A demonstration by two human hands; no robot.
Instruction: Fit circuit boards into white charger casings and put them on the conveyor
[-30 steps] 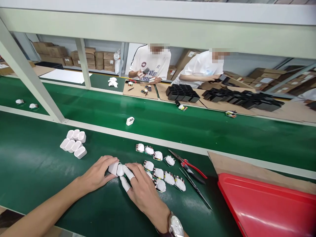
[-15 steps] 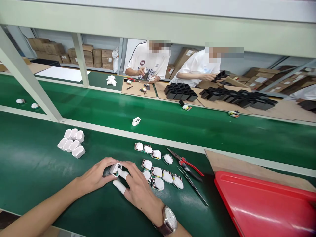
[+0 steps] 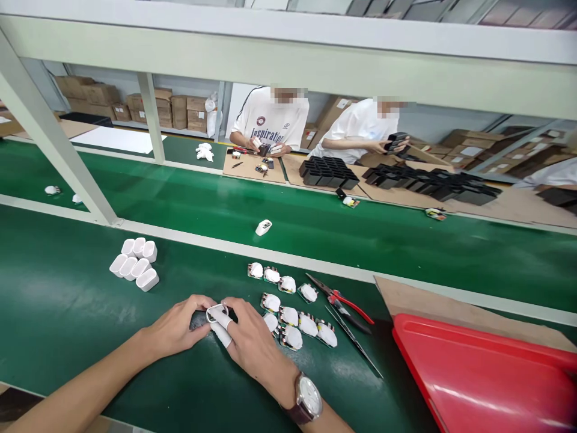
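Between my hands a small white oval plastic housing (image 3: 210, 314) stands on the green bench, its open end facing up. My left hand (image 3: 183, 325) grips its left side with thumb and fingers. My right hand (image 3: 252, 337), with white finger cots and a wristwatch, closes on its right side, a covered fingertip pressing into the opening. What lies inside is mostly hidden by that finger. Close to my right hand are several circuit boards (image 3: 291, 337) topped with white putty-like material. Left of my hands stand several hollow white housings (image 3: 147, 279) in a cluster.
Red-handled pliers (image 3: 345, 307) and metal tweezers (image 3: 354, 341) lie right of the boards. A red tray (image 3: 478, 373) sits at the right on cardboard. Behind a pale rail, a green conveyor (image 3: 207, 207) carries a white housing (image 3: 264, 227). Co-workers sit beyond it, near black cases (image 3: 329, 172).
My right thumb has come in against the housing, and the fingertip presses at its opening. The conveyor's items have shifted right. A co-worker's hands have lowered. The camera view has tilted slightly upward.
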